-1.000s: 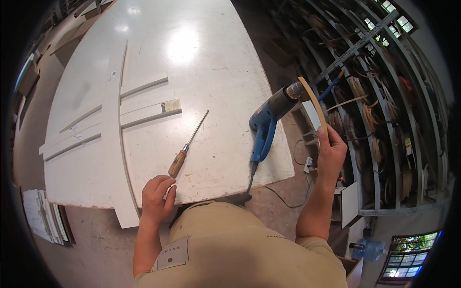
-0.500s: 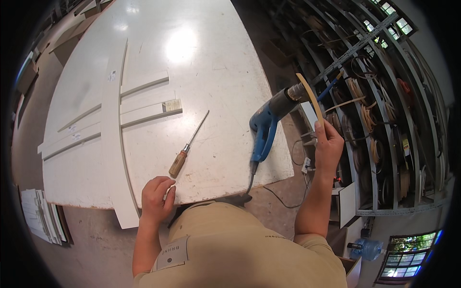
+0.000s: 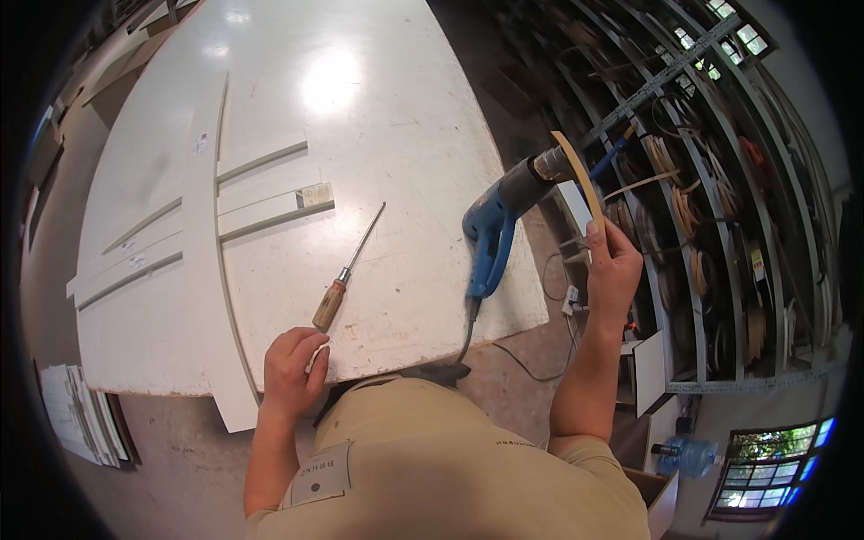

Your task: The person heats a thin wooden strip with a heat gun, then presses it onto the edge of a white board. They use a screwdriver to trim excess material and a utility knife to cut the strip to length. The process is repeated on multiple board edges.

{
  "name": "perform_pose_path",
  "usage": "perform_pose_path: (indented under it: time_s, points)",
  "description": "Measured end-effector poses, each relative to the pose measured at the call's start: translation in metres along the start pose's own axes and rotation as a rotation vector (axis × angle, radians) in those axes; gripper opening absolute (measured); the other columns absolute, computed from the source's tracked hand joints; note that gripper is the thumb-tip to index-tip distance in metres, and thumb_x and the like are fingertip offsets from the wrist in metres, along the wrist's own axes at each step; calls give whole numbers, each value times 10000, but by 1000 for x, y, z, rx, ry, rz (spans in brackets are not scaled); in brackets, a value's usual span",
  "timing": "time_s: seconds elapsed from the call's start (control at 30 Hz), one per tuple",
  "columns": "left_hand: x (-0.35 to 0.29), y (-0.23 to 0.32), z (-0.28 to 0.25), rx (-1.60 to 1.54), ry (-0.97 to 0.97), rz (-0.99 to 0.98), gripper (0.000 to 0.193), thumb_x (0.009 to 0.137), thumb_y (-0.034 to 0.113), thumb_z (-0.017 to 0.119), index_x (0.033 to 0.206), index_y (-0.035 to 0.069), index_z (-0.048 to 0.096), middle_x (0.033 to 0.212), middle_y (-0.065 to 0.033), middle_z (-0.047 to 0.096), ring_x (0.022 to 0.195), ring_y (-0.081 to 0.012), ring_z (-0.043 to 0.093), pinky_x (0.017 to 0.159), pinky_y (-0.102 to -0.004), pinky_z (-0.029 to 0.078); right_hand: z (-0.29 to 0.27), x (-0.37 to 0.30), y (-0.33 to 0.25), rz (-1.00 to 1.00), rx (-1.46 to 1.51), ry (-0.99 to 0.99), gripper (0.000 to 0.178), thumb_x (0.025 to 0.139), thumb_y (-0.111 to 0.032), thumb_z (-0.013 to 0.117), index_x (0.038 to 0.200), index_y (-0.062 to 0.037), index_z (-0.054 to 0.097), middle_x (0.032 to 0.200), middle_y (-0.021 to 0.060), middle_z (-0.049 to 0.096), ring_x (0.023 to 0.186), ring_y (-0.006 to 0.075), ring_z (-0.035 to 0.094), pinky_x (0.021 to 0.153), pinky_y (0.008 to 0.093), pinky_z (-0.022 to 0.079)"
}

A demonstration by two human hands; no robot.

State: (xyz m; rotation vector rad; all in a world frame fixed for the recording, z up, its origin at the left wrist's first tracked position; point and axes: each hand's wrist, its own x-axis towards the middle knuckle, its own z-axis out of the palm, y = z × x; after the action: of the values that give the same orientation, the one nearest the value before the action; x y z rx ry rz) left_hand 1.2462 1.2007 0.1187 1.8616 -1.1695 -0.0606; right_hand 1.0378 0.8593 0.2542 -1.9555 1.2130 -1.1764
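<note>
My right hand (image 3: 614,265) pinches the lower end of a thin, slightly bowed tan strip of edge banding (image 3: 579,173) between thumb and fingers. The strip rises across the front of the metal nozzle of a blue heat gun (image 3: 490,225), beyond the table's right edge. Whether strip and nozzle touch, I cannot tell. The heat gun rests on the table, its cord running down over the near edge. My left hand (image 3: 295,367) is at the near edge with fingers loosely bent and thumb apart, seemingly holding nothing. Just beyond its fingertips lies a screwdriver (image 3: 333,301) with a wooden handle.
Several pale boards (image 3: 227,297) lie crossed on the white table (image 3: 396,135), one overhanging the near edge. Metal shelving (image 3: 661,90) with coiled strips stands at right. A blue water bottle (image 3: 693,456) is at lower right, and stacked white panels (image 3: 79,418) are at lower left.
The whole view has shifted slightly. My hands, the strip and the heat gun stay in nearly the same places relative to one another.
</note>
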Motion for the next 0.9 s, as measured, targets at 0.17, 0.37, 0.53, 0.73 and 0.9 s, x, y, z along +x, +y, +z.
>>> perform_pose_path:
  time_s: [0.17,0.37,0.53,0.73,0.9]
  points:
    - [3,0,0,-8,-18,26,173,770,11,692,941,21,667,914,-147,666,814,-334,645,709,-409,512,-6,-10,2,0,-1,17,383,917,-225,739,1176,53,693,767,-35,597,684,38,473,610,203,391]
    - [3,-2,-1,-19,-48,36,177,770,13,697,944,22,666,920,-146,668,820,-335,647,714,-408,515,-12,-19,-2,1,20,28,377,927,-223,725,1177,57,688,773,-41,591,693,36,468,614,202,384]
    - [-1,-2,-3,-18,-42,42,180,773,17,699,950,27,667,924,-146,670,823,-335,647,716,-408,514,-11,-21,-6,-2,48,52,375,935,-229,715,1172,59,686,779,-34,596,694,37,470,622,203,384]
    - [-7,-3,-7,-7,-48,39,188,774,20,700,959,27,670,924,-147,668,825,-338,643,719,-410,511,0,-11,-6,-16,67,76,365,939,-230,708,1162,58,691,794,-31,613,698,36,472,626,201,381]
    - [-9,-2,-9,5,-8,80,156,789,-16,665,941,14,651,881,-149,647,757,-311,636,671,-387,505,9,-2,-12,-26,75,61,360,938,-227,710,1152,62,693,782,-42,596,686,30,455,613,200,372]
